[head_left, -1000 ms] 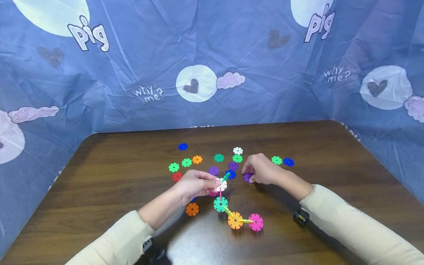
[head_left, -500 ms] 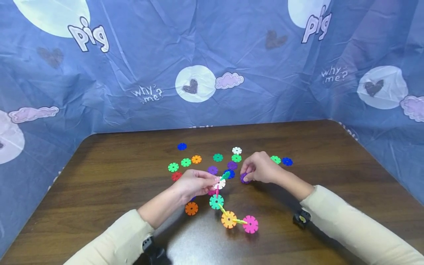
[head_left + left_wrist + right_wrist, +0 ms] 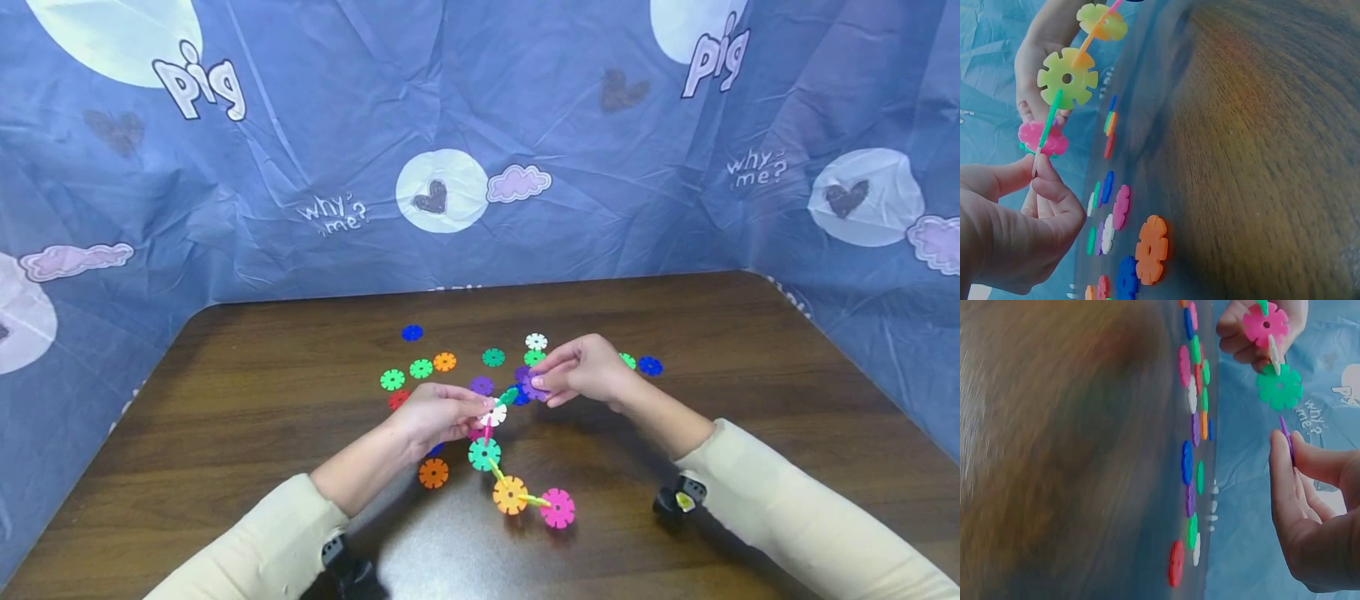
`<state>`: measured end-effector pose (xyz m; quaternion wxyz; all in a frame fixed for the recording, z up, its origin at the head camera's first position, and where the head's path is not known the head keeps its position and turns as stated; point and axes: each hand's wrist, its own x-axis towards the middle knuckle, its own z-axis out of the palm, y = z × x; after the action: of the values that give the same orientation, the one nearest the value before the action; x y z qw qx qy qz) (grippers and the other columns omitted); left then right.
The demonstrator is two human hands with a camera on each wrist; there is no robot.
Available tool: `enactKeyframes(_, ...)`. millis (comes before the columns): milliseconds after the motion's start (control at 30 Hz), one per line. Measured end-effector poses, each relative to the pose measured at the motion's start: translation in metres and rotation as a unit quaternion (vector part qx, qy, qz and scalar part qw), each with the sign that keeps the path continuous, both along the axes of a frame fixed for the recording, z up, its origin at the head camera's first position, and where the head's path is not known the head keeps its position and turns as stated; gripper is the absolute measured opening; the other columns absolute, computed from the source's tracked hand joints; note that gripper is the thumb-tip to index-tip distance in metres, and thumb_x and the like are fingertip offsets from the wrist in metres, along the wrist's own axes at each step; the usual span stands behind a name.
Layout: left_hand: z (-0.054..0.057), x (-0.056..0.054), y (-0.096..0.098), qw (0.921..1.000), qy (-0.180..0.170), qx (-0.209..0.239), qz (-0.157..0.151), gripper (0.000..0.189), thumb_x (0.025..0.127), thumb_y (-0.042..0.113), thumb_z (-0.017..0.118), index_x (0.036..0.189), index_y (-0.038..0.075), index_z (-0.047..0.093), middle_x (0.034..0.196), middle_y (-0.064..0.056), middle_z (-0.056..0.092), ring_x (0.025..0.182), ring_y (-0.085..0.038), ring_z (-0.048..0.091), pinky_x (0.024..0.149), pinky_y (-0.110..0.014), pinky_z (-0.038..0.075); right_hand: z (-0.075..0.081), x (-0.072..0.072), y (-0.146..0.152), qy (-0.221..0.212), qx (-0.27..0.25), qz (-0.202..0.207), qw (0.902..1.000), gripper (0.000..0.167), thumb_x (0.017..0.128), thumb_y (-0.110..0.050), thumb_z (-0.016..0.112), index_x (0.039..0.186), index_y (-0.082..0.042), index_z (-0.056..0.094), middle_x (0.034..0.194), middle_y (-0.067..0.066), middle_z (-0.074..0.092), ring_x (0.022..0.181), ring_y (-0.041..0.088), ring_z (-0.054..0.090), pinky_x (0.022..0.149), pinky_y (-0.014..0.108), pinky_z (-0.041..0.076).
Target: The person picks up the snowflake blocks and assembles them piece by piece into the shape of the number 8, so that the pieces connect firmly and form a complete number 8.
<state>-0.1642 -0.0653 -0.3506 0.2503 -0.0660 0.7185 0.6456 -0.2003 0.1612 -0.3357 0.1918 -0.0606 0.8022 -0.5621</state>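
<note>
My left hand (image 3: 442,421) pinches a white notched disc (image 3: 495,414) between thumb and fingers. The white disc belongs to a chain of slotted-together discs: a green disc (image 3: 1280,387) at its upper end, then below it a pink one (image 3: 1266,325), a teal one (image 3: 484,454), a yellow one (image 3: 1067,78), an orange one (image 3: 510,495) and a pink end disc (image 3: 557,508). The chain hangs above the table. Between thumb and fingertips, my right hand (image 3: 585,373) pinches a purple disc (image 3: 1288,440). In the right wrist view its edge points at the green disc, with a small gap between.
Loose discs lie flat on the brown table (image 3: 247,400): an orange one (image 3: 433,473) near the left forearm, a red one (image 3: 398,400), several green ones, and blue ones (image 3: 651,366) at right and back. A blue printed cloth (image 3: 480,100) hangs behind the table.
My right hand has lifted the purple disc off the table and brought it left toward the chain's green disc. The chain's lower end has swung slightly left; my left hand stays nearly still.
</note>
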Motion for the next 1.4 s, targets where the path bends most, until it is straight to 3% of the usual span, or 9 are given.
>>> enactKeyframes(300, 0.001, 0.001, 0.001, 0.9999, 0.003, 0.001, -0.010, 0.024, 0.088, 0.011, 0.068, 0.107, -0.004, 0.069, 0.070, 0.005, 0.066, 0.068, -0.008, 0.060, 0.070, -0.020, 0.053, 0.002, 0.005, -0.007, -0.019, -0.037, -0.027, 0.9988, 0.032, 0.084, -0.003, 0.072, 0.108, 0.016, 0.063, 0.086, 0.017, 0.075, 0.068, 0.019, 0.073, 0.073, 0.042, 0.060)
enactKeyframes(767, 0.003, 0.006, 0.002, 0.9991, 0.034, -0.025, 0.004, 0.021, 0.086, 0.010, 0.071, 0.102, -0.005, 0.072, 0.071, 0.004, 0.070, 0.065, -0.008, 0.060, 0.070, -0.022, 0.056, 0.001, 0.015, -0.012, -0.042, -0.037, -0.012, 0.9983, 0.031, 0.083, -0.003, 0.072, 0.107, 0.015, 0.064, 0.082, 0.011, 0.075, 0.068, 0.021, 0.073, 0.072, 0.041, 0.060)
enactKeyframes(967, 0.002, 0.007, 0.007, 0.9965, 0.062, -0.046, 0.032, 0.018, 0.084, 0.008, 0.073, 0.097, -0.005, 0.073, 0.077, -0.001, 0.074, 0.064, -0.007, 0.061, 0.074, -0.028, 0.058, -0.001, 0.017, -0.015, -0.053, -0.059, -0.034, 0.9963, 0.032, 0.083, -0.001, 0.071, 0.108, 0.016, 0.063, 0.077, 0.008, 0.074, 0.069, 0.020, 0.073, 0.070, 0.037, 0.061)
enactKeyframes(1133, -0.002, 0.008, 0.012, 0.9949, 0.074, -0.036, 0.059, 0.018, 0.082, 0.003, 0.073, 0.096, -0.008, 0.072, 0.086, -0.011, 0.076, 0.065, -0.006, 0.063, 0.075, -0.028, 0.059, -0.005, 0.018, -0.018, -0.072, -0.077, -0.049, 0.9932, 0.032, 0.084, 0.000, 0.070, 0.110, 0.016, 0.062, 0.077, 0.006, 0.074, 0.069, 0.019, 0.073, 0.067, 0.033, 0.061)
enactKeyframes(1400, -0.002, 0.010, 0.012, 0.9948, 0.077, -0.019, 0.064, 0.018, 0.085, 0.005, 0.071, 0.100, -0.004, 0.073, 0.095, -0.014, 0.075, 0.067, -0.006, 0.063, 0.075, -0.028, 0.059, -0.004, 0.013, -0.016, -0.084, -0.100, -0.050, 0.9902, 0.036, 0.088, -0.002, 0.065, 0.120, 0.015, 0.058, 0.082, 0.001, 0.073, 0.070, 0.012, 0.071, 0.072, 0.031, 0.061)
